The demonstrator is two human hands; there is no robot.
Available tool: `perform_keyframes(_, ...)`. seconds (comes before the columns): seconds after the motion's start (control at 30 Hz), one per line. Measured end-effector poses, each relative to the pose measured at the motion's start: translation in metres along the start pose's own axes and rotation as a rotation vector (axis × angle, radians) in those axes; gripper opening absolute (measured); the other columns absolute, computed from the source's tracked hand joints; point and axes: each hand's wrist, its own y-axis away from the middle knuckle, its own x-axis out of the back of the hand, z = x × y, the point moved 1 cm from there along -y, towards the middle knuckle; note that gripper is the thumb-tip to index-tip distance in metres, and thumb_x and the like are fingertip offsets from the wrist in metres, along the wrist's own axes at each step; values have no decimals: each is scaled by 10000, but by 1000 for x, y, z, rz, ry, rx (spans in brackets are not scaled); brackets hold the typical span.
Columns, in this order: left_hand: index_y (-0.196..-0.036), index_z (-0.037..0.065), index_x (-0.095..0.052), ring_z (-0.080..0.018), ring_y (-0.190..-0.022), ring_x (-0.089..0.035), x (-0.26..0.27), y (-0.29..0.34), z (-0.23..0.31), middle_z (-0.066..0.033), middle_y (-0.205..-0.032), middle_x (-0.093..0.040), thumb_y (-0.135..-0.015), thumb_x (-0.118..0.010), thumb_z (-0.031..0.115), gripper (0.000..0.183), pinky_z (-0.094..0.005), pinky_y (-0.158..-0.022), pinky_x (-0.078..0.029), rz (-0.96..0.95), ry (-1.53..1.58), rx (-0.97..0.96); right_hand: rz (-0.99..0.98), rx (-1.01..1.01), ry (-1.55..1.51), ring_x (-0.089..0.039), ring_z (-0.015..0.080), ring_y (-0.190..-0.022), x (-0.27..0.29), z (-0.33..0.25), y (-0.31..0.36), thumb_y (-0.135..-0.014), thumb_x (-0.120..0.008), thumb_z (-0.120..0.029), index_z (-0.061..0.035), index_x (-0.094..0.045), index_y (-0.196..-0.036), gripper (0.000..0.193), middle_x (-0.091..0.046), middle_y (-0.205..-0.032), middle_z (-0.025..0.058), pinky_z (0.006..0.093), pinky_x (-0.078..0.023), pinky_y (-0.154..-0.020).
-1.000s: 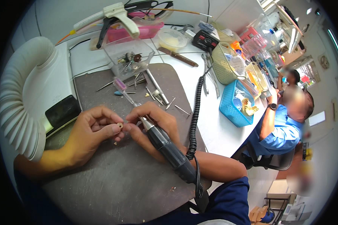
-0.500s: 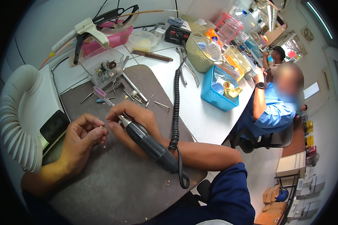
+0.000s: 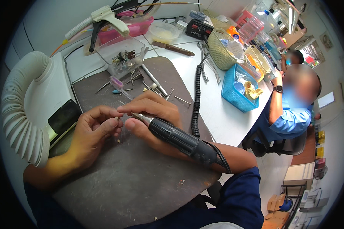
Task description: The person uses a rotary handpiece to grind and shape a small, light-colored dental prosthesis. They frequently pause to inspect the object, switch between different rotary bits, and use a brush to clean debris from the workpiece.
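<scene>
My left hand (image 3: 95,133) is closed, pinching a small pale piece (image 3: 117,119) between thumb and fingertips; most of the piece is hidden. My right hand (image 3: 156,118) is wrapped around a black rotary handpiece (image 3: 183,140), its metal nose tilted toward the left hand. The right fingertips meet or nearly meet the left ones. A coiled black cord (image 3: 197,99) belongs with the handpiece. Just beyond my hands lies a small brush with pinkish-purple bristles (image 3: 116,82). Both hands are above a dark work mat (image 3: 141,191).
A ribbed white hose (image 3: 17,114) curves along the left. Loose burs, a clear box (image 3: 122,57), a wooden-handled knife (image 3: 174,48) and pliers (image 3: 208,65) lie beyond. Right of them stand a blue basket (image 3: 239,89) and a black control box (image 3: 198,29). A co-worker in blue (image 3: 288,114) sits at right.
The whole view has shifted, so things sit further right and slightly higher. The handpiece has tipped flatter, and my right fingertips have come closer to the left ones.
</scene>
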Motion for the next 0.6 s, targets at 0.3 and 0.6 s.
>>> perform_keyframes(0.3, -1082, 7, -597, -95, -866, -605, -3, -2, -1, -53, -983, -642, -912, -653, 140, 223, -239, -808, -496, -10, -1, 9, 30, 7, -17, -666, 193, -725, 4, 3, 5, -787, -694, -41, -13, -698, -936, 152, -666, -810, 108, 286, -514, -649)
perform_keyframes(0.6, -1099, 21, -581, -91, -858, -605, -1, -2, 0, -45, -970, -633, -916, -649, 138, 228, -229, -809, -495, 26, -1, 8, 3, 38, -52, -667, 192, -717, 5, -3, 3, -782, -661, -32, -19, -696, -912, 134, -665, -794, 111, 285, -512, -641)
